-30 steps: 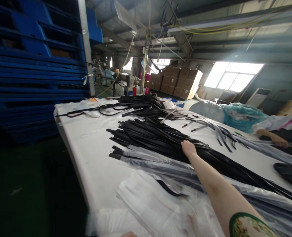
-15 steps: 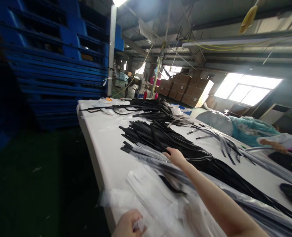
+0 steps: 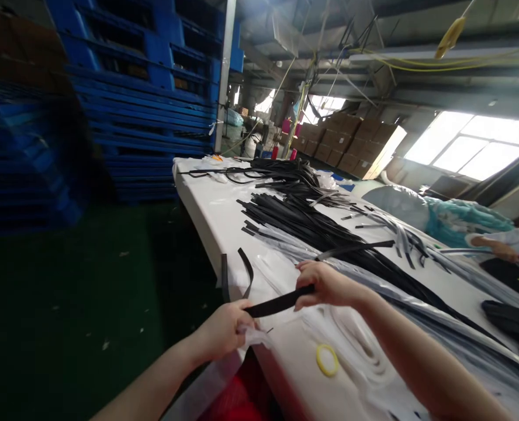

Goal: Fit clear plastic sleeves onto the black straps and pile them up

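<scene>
A black strip is stretched between my two hands above the near table edge. My left hand is closed on its left part, with some thin clear plastic hanging from the fingers. Loose strip ends stick up beyond that hand. My right hand pinches the strip farther right, and another black length extends past its fingers. Just beyond lies a long pile of black strips, with strips in clear plastic along its near side.
A yellow ring lies on the white table near folded white material. Blue pallets are stacked at the left. At the right, another person's hand holds strips. Cardboard boxes stand behind.
My right hand has come back from the black pile toward me with a black strip. My left hand has risen and now holds the strip too. The view has swung left.
</scene>
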A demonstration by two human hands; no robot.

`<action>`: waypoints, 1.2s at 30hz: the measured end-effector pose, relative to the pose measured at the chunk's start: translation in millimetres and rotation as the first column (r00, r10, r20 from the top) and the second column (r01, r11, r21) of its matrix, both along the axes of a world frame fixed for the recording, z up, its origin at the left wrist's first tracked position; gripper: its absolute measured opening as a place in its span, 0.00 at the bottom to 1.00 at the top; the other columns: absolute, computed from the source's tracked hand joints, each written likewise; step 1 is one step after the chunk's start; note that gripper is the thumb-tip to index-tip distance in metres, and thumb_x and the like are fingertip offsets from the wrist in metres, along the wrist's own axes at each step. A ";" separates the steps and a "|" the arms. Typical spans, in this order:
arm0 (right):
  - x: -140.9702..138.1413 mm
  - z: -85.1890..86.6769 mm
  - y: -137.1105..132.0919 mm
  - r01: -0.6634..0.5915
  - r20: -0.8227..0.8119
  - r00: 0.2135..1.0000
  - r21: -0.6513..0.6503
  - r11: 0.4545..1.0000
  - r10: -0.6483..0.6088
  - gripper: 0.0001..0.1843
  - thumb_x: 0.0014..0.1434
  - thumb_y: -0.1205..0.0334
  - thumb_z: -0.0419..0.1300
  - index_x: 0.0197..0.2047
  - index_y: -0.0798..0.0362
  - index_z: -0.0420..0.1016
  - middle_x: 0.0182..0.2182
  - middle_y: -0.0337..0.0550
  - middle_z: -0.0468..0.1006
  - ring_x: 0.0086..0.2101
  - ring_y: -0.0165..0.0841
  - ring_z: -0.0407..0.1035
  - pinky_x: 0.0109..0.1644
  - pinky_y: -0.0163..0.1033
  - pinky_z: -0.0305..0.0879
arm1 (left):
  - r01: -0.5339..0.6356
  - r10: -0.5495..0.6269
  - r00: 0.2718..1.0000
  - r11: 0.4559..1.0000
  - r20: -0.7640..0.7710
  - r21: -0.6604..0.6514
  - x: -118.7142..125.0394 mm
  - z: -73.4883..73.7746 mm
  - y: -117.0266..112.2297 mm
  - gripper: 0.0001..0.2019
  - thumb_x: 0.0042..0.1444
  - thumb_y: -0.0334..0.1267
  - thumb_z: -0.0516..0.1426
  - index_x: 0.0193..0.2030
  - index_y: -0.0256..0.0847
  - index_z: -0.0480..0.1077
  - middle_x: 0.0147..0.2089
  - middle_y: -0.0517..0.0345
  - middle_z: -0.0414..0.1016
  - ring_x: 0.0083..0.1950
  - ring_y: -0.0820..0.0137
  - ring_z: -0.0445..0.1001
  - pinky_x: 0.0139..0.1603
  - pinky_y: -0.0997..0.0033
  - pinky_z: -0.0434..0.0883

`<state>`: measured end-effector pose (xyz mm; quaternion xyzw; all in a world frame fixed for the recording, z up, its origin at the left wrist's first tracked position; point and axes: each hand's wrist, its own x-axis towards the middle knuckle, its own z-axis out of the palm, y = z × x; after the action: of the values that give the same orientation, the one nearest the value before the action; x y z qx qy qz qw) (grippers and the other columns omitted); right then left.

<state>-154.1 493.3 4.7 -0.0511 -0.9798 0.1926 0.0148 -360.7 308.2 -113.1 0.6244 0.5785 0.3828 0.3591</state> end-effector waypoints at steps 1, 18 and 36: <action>5.0 3.5 11.2 0.038 0.008 0.999 0.041 0.998 -0.039 0.20 0.56 0.42 0.63 0.26 0.50 0.78 0.20 0.36 0.72 0.28 0.32 0.67 0.55 0.42 0.58 | 0.006 -0.007 1.000 1.000 -0.029 -0.026 -6.9 -3.6 -4.3 0.06 0.45 0.30 0.59 0.22 0.42 0.77 0.38 0.57 0.77 0.32 0.69 0.73 0.34 0.75 0.66; -48.7 -139.2 -139.6 0.336 0.237 0.898 -0.913 0.230 -0.372 0.28 0.51 0.37 0.64 0.43 0.52 0.80 0.33 0.42 0.80 0.28 0.30 0.69 0.27 0.33 0.61 | 0.077 -0.006 0.953 0.972 0.302 -0.224 1.9 -14.0 -68.3 0.16 0.48 0.49 0.66 0.27 0.35 0.72 0.25 0.60 0.70 0.26 0.73 0.67 0.26 0.75 0.61; -17.0 -137.0 -136.8 0.367 -0.028 0.673 -0.855 0.367 -0.739 0.17 0.55 0.46 0.64 0.38 0.52 0.82 0.34 0.45 0.82 0.35 0.36 0.76 0.37 0.39 0.72 | 0.012 0.186 0.861 0.923 0.474 -0.384 -7.2 -35.8 -77.0 0.20 0.41 0.45 0.70 0.37 0.33 0.77 0.32 0.54 0.78 0.30 0.71 0.71 0.29 0.74 0.64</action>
<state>-171.0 356.5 -132.3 -0.3459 -0.6775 0.5945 0.2606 -367.9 231.2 -149.0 0.3959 0.5555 0.4306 0.5910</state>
